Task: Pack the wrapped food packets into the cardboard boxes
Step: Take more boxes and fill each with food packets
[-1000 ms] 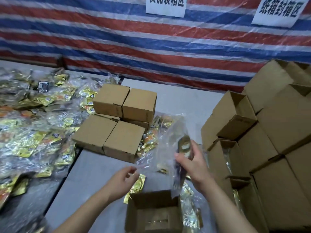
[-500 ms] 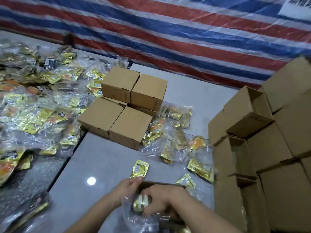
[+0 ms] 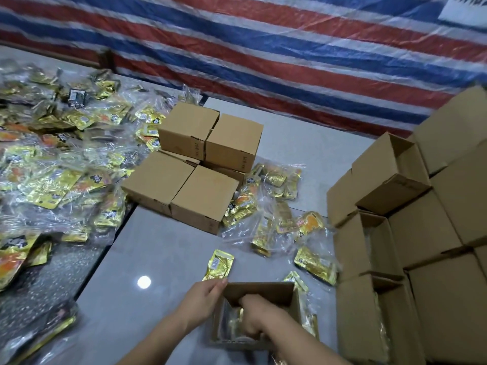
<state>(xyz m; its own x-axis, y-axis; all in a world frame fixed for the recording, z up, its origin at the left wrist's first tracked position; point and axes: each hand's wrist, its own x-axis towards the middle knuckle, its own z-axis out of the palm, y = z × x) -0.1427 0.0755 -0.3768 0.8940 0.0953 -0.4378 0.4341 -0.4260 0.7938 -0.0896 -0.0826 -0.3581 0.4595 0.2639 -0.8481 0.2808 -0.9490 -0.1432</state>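
An open cardboard box stands on the grey table right in front of me. My right hand is down inside it, its fingers curled on a clear bag of gold food packets that lies in the box. My left hand grips the box's left wall near the far corner. A single gold packet lies on the table just beyond my left hand. More clear bags of gold and orange packets lie behind the box.
Closed cardboard boxes are stacked in two layers mid-table. A stack of open boxes, some holding bags, rises along the right. A big pile of bagged packets covers the left table. A striped tarp hangs behind.
My right hand has carried the clear bag down from chest height into the open box. My left hand has moved from the bag's lower edge to the box wall. My view has tilted down.
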